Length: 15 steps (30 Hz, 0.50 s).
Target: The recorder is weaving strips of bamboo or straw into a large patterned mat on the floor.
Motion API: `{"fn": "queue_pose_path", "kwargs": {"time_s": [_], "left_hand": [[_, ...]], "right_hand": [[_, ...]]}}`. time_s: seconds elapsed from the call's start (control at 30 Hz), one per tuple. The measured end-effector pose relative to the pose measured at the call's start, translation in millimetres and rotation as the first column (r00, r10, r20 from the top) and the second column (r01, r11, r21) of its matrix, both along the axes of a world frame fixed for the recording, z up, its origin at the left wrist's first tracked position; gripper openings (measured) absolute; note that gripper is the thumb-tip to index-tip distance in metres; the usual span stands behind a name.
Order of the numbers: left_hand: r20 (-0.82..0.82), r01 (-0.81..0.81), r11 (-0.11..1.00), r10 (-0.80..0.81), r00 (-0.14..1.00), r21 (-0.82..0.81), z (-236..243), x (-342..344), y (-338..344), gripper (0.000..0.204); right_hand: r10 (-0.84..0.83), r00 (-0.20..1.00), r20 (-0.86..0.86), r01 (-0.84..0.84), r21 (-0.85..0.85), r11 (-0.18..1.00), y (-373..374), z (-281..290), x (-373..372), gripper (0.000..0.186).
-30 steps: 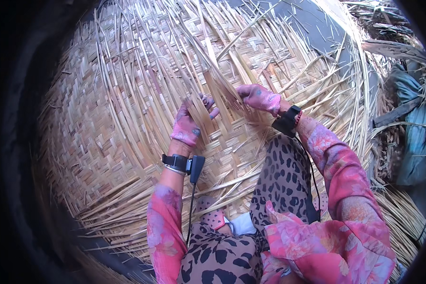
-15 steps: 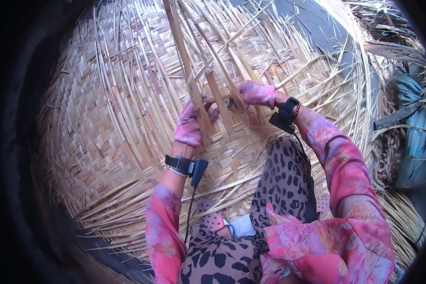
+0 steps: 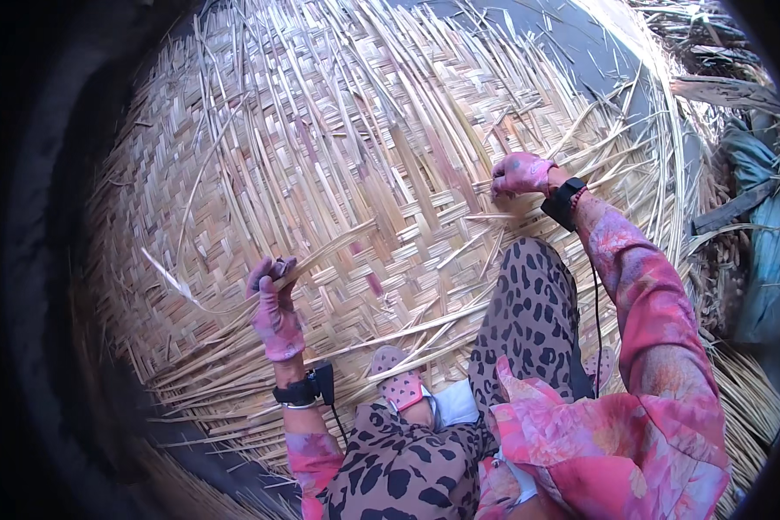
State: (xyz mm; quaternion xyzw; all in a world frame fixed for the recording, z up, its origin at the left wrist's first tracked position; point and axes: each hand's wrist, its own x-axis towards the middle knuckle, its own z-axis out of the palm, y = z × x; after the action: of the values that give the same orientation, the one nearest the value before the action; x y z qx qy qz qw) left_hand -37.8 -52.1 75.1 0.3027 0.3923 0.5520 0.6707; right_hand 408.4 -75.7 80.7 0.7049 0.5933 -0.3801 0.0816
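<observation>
A large woven mat (image 3: 260,212) of pale bamboo strips spreads under me, with long loose ends standing out at its edges. My left hand (image 3: 276,312), in a pink glove with dark-stained fingertips, is pinched round a thin bamboo strip (image 3: 334,243) at the mat's left near part. One end of that strip reaches right across the weave; a bent, pale end curls to the left. My right hand (image 3: 523,175), gloved in pink too, is low over the right part of the weave, fingers curled closed among strip ends. What lies in its fingertips is hidden.
My shod foot (image 3: 397,374) rests at the mat's near edge, below loose strips. Dark grey ground (image 3: 594,52) shows past the far right edge. On the right lie a wooden piece (image 3: 728,93), a blue-green cloth or sheet (image 3: 767,251) and bundled dry stalks (image 3: 741,407).
My hands have moved apart: the left came down and left, the right shifted right. Long upright strips that stood before my hands now lie down on the weave.
</observation>
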Motion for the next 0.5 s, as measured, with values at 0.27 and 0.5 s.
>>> {"fn": "queue_pose_path", "kwargs": {"time_s": [0.27,0.5], "left_hand": [[-0.034,-0.104,0.977,0.099,0.994,-0.187,-65,-49,10,0.03],[-0.499,-0.11,0.983,0.023,0.866,-0.146,-61,-9,11,0.024]], "right_hand": [[0.542,0.695,0.473,-0.711,0.344,0.613,16,65,-77,0.005],[0.381,0.744,0.549,-0.551,0.182,0.815,17,37,-27,0.015]]}}
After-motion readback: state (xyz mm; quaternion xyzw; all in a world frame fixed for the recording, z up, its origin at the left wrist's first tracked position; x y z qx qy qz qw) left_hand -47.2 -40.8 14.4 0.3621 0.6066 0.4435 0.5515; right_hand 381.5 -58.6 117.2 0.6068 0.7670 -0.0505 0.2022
